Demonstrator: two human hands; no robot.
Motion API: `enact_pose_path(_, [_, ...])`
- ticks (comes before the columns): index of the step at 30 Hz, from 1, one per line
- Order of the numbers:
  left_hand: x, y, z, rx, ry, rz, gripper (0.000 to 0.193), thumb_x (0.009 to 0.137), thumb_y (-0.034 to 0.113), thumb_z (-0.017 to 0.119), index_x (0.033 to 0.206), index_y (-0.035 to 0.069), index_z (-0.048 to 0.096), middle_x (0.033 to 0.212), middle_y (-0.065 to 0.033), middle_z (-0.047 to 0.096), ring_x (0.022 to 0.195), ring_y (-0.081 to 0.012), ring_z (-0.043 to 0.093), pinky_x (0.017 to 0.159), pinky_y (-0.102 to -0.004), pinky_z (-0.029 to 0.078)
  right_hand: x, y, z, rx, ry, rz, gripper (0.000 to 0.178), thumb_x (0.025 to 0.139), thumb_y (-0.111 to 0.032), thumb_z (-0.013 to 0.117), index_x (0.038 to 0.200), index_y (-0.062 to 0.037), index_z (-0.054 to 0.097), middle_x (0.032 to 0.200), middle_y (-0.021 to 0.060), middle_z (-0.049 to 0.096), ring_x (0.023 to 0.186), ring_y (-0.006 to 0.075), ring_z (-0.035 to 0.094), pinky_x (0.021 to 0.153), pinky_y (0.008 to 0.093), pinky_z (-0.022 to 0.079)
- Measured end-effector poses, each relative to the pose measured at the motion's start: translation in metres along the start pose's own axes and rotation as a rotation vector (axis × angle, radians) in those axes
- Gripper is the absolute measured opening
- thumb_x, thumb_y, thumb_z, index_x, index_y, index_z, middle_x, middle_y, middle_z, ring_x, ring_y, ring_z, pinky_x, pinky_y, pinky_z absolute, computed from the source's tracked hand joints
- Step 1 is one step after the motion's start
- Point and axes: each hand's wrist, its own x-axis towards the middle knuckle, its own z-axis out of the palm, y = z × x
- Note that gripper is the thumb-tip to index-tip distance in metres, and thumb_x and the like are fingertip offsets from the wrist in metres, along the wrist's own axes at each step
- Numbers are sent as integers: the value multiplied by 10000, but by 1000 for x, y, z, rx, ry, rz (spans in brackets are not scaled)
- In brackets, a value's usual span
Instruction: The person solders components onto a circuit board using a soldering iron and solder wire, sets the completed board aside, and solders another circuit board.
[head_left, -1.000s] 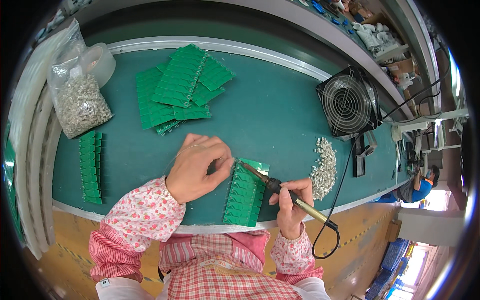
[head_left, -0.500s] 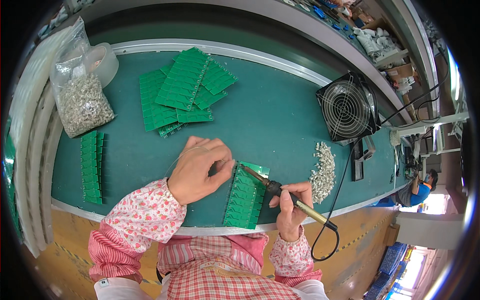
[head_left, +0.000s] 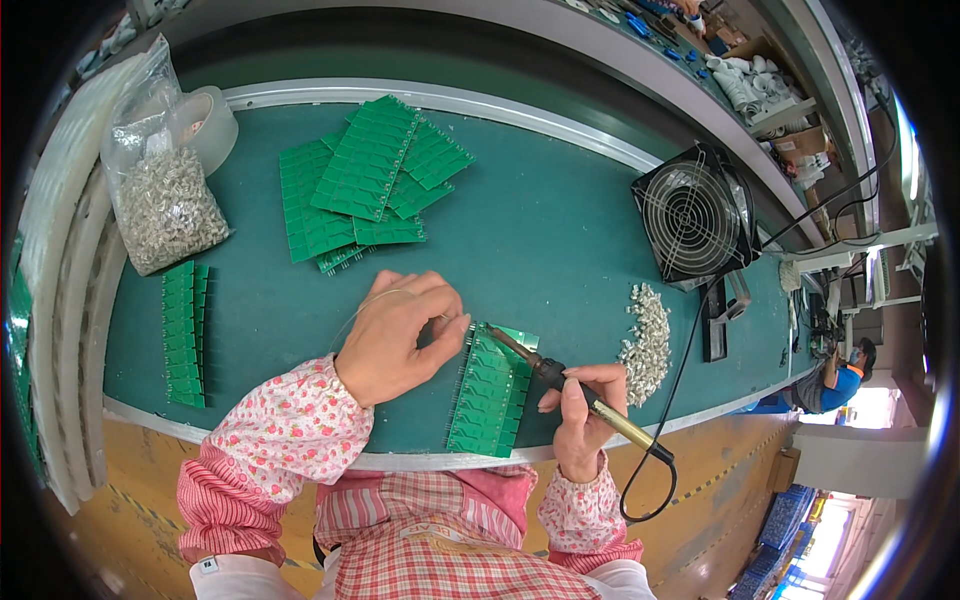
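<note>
My right hand (head_left: 585, 420) grips a soldering iron (head_left: 622, 425) with a black collar and brass-coloured handle. Its tip rests at or just above the upper left corner of a green circuit board panel (head_left: 490, 400) near the table's front edge. With fingers pinched, my left hand (head_left: 400, 330) holds a thin solder wire (head_left: 352, 322), which loops back over the hand. The left fingertips are beside the panel's pin-lined left edge, close to the iron's tip. Whether tip and wire touch is too small to tell.
Several green panels (head_left: 365, 165) lie piled at the back; more (head_left: 182, 335) stand at left near a bag of small white parts (head_left: 170, 215) and a tape roll (head_left: 208, 130). Loose white connectors (head_left: 647, 345), a black fan (head_left: 695, 215) and the iron's cable (head_left: 690, 350) are at right.
The soldering iron's tip has shifted very slightly right along the panel's top edge. Both hands otherwise stay almost in place.
</note>
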Motion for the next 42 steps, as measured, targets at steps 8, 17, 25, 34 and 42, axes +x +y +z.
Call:
enact_pose_path(8, [1,2,0,70,-47,-6,176,852,108,659,742,59,530,822,-29,608,735,-229,539,808,-353,348,1,-2,3,-56,-39,35,179,932,-128,585,986,27,512,859,120,568,558,157,589,519,259,508])
enact_pose_path(17, [1,1,1,61,-54,2,160,867,113,649,768,54,538,815,-37,585,743,-235,535,815,-360,346,1,-2,3,-63,-46,11,153,925,-106,569,979,25,510,830,110,570,560,148,586,514,249,496])
enact_pose_path(25, [1,1,1,48,-17,25,156,898,142,638,805,48,556,814,-55,572,763,-256,538,815,-360,345,0,-2,3,-57,-47,17,137,923,-88,569,979,21,507,818,103,569,568,140,585,526,247,497])
enact_pose_path(34, [0,-1,3,61,-25,19,160,904,155,634,807,52,559,800,-54,557,757,-247,532,817,-360,346,0,-1,3,-76,-62,-4,138,933,-94,567,982,19,505,818,96,572,568,131,582,532,248,499])
enact_pose_path(42, [-1,-1,1,29,-22,7,138,901,142,635,819,54,568,816,-51,578,770,-245,547,835,-361,361,0,1,3,-14,-23,-22,137,917,-66,598,976,27,518,742,93,634,590,115,617,544,238,519])
